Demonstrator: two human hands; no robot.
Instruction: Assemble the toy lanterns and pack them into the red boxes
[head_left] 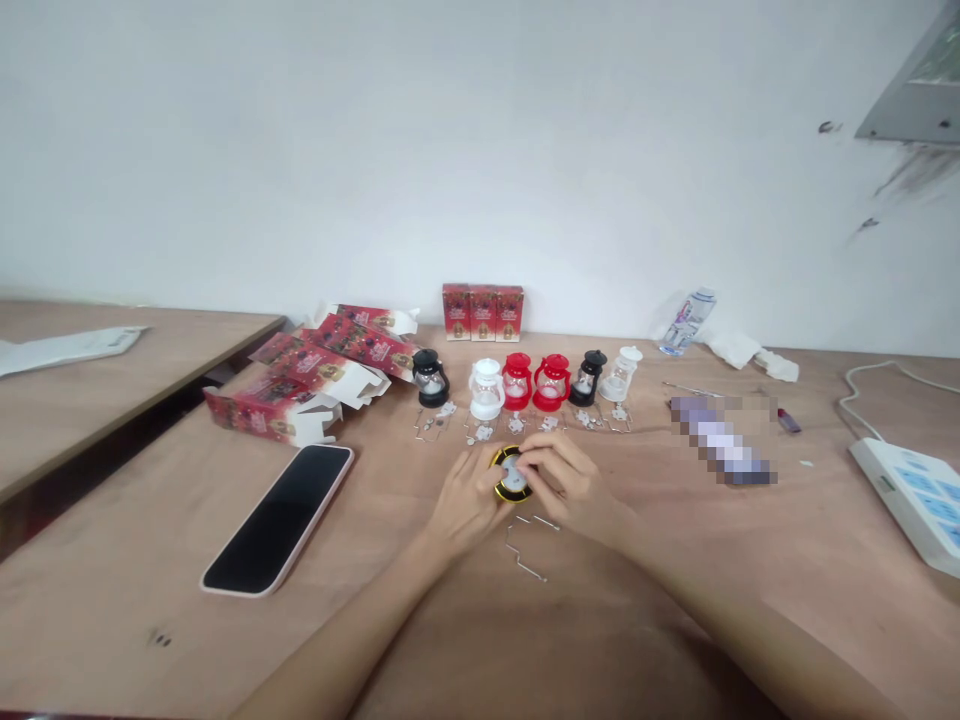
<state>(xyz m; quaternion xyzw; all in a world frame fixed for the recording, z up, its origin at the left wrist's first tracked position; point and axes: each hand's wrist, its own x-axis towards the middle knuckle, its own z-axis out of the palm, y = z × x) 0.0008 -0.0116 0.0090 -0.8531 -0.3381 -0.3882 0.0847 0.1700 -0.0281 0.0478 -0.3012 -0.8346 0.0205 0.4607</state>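
My left hand is closed around a round black-and-yellow piece with a pale disc in its middle. My right hand has its fingertips pinched together over that disc; whatever they hold, if anything, is hidden. Just below the hands lies a bent metal wire. Beyond them stands a row of small toy lanterns: a black one, a white one, two red ones, another black one and a clear-and-white one. Small wires and white pieces lie before the row.
At left are opened red boxes in a pile and a phone. Several upright red boxes stand against the wall. To the right are a bottle, crumpled tissue, a blurred purple packet and a power strip.
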